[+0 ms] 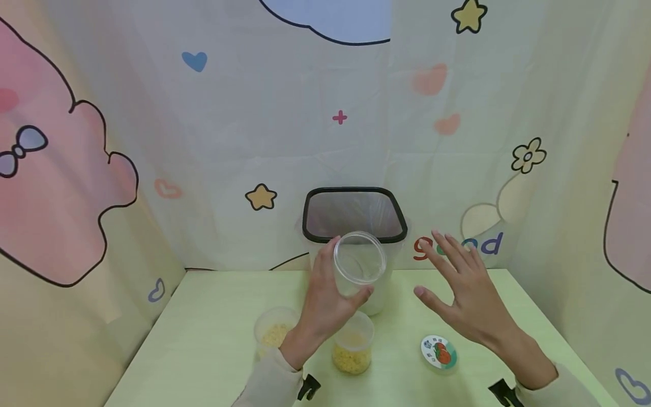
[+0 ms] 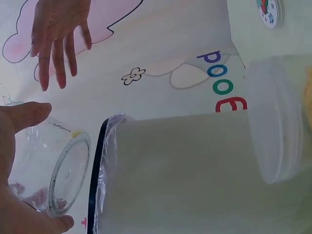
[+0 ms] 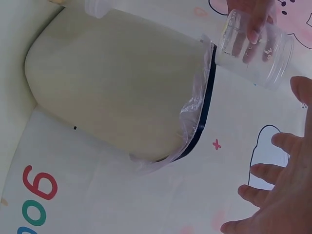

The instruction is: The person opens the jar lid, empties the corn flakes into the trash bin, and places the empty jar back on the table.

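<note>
My left hand [image 1: 322, 302] grips a clear plastic jar [image 1: 360, 257], its fingers and thumb on either side of the jar wall. The jar is held tilted at the near side of a trash bin's black rim [image 1: 355, 189]. Small pale yellow bits cling inside this jar [image 3: 253, 48] in the right wrist view; otherwise it looks nearly emptied. My right hand [image 1: 465, 294] hovers to the right of the jar, fingers spread, touching nothing. Below it on the table lies a round lid [image 1: 439, 351] with a tomato picture.
Two more clear jars, one middle [image 1: 352, 353] and one left [image 1: 274, 333], stand on the table [image 1: 193, 350] with yellow pieces inside. The bin body [image 3: 117, 78] is pale, with a plastic liner [image 3: 192, 109] folded over its rim. A printed curtain [image 1: 229, 130] hangs behind.
</note>
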A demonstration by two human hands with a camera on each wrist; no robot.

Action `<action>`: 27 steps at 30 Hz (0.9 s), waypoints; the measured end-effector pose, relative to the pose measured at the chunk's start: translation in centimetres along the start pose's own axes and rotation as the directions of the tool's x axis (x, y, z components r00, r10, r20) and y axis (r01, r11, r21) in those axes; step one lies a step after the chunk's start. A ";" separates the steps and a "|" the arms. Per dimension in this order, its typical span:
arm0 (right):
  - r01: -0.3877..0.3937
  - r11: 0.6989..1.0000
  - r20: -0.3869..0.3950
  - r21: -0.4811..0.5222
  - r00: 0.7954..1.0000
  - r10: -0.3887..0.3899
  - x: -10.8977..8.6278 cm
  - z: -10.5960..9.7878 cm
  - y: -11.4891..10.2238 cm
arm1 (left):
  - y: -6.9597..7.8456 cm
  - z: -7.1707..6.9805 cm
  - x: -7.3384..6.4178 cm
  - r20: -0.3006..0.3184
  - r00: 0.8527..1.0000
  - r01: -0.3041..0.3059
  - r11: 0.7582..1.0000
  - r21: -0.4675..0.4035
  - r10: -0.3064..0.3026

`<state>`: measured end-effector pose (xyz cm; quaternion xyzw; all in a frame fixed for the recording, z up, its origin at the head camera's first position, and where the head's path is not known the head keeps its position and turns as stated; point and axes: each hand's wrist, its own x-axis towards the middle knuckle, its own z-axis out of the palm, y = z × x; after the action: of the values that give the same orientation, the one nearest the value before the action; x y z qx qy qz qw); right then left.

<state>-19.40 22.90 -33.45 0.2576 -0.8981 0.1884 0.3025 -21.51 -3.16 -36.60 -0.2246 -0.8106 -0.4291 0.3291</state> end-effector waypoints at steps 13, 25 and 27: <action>-0.054 0.999 0.030 -0.006 0.998 0.054 -2.9 0.6 0.2 | 0.9 2.8 -2.6 0.070 0.995 0.072 0.994 -0.081 -0.066; -0.074 0.997 0.043 -0.028 0.996 0.075 -5.0 1.1 0.7 | 1.3 5.1 -4.7 0.076 0.987 0.145 0.986 -0.085 -0.139; -0.074 0.997 0.042 -0.026 0.996 0.075 -5.4 1.3 0.8 | 1.3 5.5 -5.1 0.078 0.984 0.169 0.982 -0.082 -0.163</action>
<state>-16.73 24.79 -38.04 0.2243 -0.9157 0.1827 0.2788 -19.06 1.78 -41.83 -0.1855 -0.8178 -0.4824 0.2531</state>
